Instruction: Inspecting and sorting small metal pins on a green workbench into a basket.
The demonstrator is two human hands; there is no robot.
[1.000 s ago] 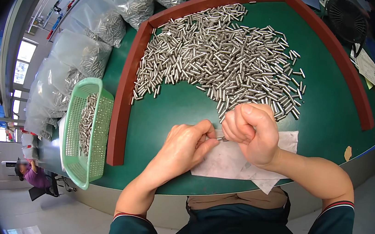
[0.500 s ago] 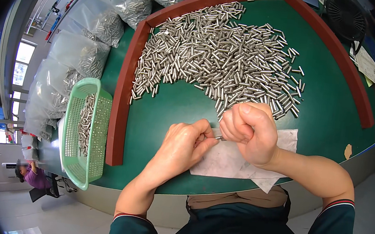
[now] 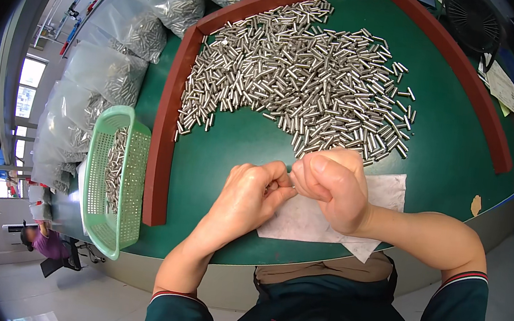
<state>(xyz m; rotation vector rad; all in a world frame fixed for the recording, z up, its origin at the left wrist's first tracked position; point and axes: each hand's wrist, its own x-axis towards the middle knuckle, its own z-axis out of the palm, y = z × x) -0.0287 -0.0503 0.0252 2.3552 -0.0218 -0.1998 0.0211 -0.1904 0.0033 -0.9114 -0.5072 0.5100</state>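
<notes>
My left hand (image 3: 247,194) is closed in a pinch, thumb and forefinger together, at the near side of the green tabletop. Only a trace of the small metal pin at its fingertips shows now. Touching or almost touching those fingertips is my right hand (image 3: 337,189), curled into a fist with the thumb on top; whatever lies inside it is hidden. Both are over a whitish, smudged cloth (image 3: 306,226). Beyond them spreads a large heap of short, shiny metal pins (image 3: 299,70).
A dark red wooden border (image 3: 163,150) frames the green table (image 3: 451,182). Left of it stands a light green plastic basket (image 3: 129,222) with pins inside. Clear bags (image 3: 127,76) of pins line the far left. A black fan (image 3: 472,23) is at the far right; a person (image 3: 51,243) sits far left.
My right fist has shifted slightly left and down, closer to my left fingertips. The pin seen between the hands before is now almost wholly covered.
</notes>
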